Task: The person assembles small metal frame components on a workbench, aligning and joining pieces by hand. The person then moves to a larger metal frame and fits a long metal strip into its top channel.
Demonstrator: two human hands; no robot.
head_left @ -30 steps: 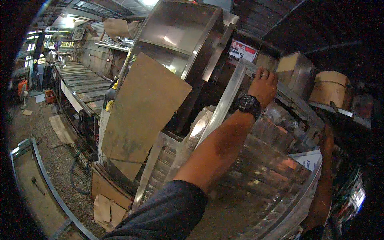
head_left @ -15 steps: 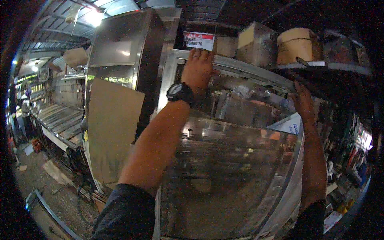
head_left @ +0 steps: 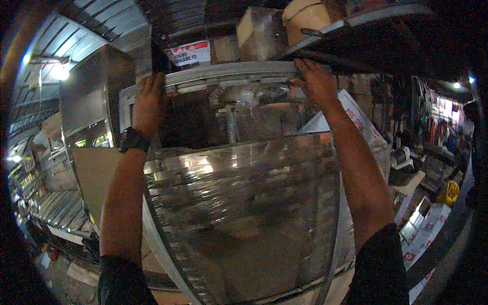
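A large grey metal frame [head_left: 229, 71] stands upright in front of me, its top rail running between my hands. My left hand [head_left: 148, 104], with a dark watch on the wrist, has its fingers closed over the rail's left end. At the right end, my right hand [head_left: 316, 85] grips the same rail. Through the frame shows a broad brown bundle [head_left: 239, 198] wrapped in shiny clear plastic. I cannot tell whether the bundle touches the frame. Above it, boxes and plastic show dimly through the opening.
Cardboard boxes [head_left: 256, 35] sit on a high shelf [head_left: 376, 19] behind the frame. To the left are a tall metal cabinet [head_left: 86, 96] and a brown board [head_left: 96, 178]. A yellow object [head_left: 448, 193] and white printed boxes [head_left: 426, 231] lie at the right.
My view has swung right, so the frame and cabinet appear further left. The top rail now looks more level. Both hands remain on it, the left near its corner.
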